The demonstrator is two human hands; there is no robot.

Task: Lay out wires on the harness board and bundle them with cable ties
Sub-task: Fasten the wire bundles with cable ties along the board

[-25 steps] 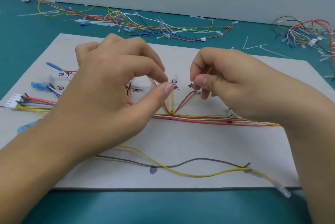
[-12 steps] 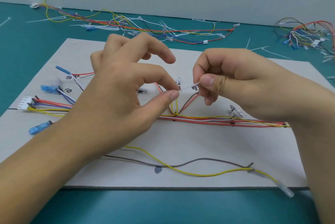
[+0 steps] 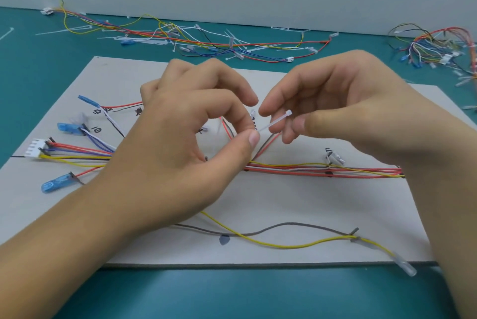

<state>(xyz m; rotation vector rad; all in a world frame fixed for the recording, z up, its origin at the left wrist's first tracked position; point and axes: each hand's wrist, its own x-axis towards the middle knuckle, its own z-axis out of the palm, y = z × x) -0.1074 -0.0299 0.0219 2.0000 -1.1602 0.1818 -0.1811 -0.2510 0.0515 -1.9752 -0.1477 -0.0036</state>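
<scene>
A grey harness board lies on the teal table with a wire bundle of red, yellow and white wires running across it. My left hand pinches the tail of a thin white cable tie between thumb and a fingertip, above the spot where branch wires fan up from the bundle. The tie's head points up and right, in front of the loosely curled fingers of my right hand. The right thumb sits just off the tie. A loose yellow wire and a grey wire lie near the board's front edge.
A white connector and blue terminals sit at the board's left. Piles of spare wires and ties lie behind the board, with another tangle at the far right. A clear sleeve overhangs the front edge.
Both hands rose slightly off the bundle. My right hand let go of its pinch on the cable tie and its fingers spread, while my left hand kept hold of the tie's tail.
</scene>
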